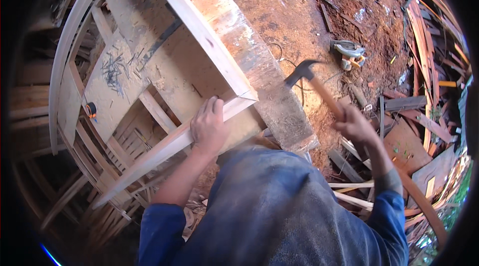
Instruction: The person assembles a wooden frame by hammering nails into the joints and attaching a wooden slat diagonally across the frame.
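In my right hand (355, 129) is the wooden handle of a claw hammer (302, 72), raised to the right of a wooden frame's corner. Its dark metal head points toward the frame and hangs apart from it. My left hand (208, 125) grips a pale wooden rail (169, 141), with its fingers over the top near the corner. That rail meets a second pale rail (199, 31) in a corner joint (248, 95). What my left fingertips touch on the rail's far side is partly hidden.
Loose nails (116, 72) lie on a board inside the frame, near an orange and black tape measure (91, 110). A worn plank (279, 101) runs beside the corner. A power saw (349, 52) rests on the dirt. Scrap wood (406, 146) is heaped at the right.
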`<move>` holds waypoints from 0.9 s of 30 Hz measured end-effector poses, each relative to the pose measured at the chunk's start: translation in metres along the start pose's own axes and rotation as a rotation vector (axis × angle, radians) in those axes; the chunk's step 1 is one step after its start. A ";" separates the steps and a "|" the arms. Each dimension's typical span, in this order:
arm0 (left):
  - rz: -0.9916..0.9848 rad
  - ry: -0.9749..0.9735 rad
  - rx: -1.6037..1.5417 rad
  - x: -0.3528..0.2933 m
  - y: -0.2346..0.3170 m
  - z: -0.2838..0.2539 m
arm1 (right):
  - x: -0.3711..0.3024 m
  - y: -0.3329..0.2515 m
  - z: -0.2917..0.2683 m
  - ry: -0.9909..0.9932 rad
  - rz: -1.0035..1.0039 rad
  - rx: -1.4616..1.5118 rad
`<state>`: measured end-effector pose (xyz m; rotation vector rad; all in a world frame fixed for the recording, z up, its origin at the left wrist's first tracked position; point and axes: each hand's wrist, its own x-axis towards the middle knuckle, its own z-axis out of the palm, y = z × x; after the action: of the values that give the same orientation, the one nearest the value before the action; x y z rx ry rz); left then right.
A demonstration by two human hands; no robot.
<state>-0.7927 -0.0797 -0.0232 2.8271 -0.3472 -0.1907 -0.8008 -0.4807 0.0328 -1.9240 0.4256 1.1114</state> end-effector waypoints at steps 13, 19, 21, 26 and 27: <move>-0.009 -0.041 0.127 -0.003 0.008 0.000 | 0.023 0.011 0.044 0.013 -0.197 0.144; 0.002 -0.015 0.157 -0.002 0.011 0.006 | 0.035 0.007 0.108 0.016 -0.313 0.169; -0.040 -0.021 0.159 -0.008 0.005 0.009 | 0.038 0.007 0.110 -0.041 -0.257 0.229; -0.036 -0.039 0.173 -0.007 0.003 0.001 | 0.029 -0.006 0.104 -0.104 -0.171 0.254; -0.043 -0.057 0.192 -0.008 0.002 0.000 | 0.029 -0.006 0.107 -0.096 -0.180 0.259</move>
<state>-0.8004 -0.0796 -0.0216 3.0250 -0.3338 -0.2608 -0.8391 -0.3879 -0.0143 -1.6414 0.3195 0.9761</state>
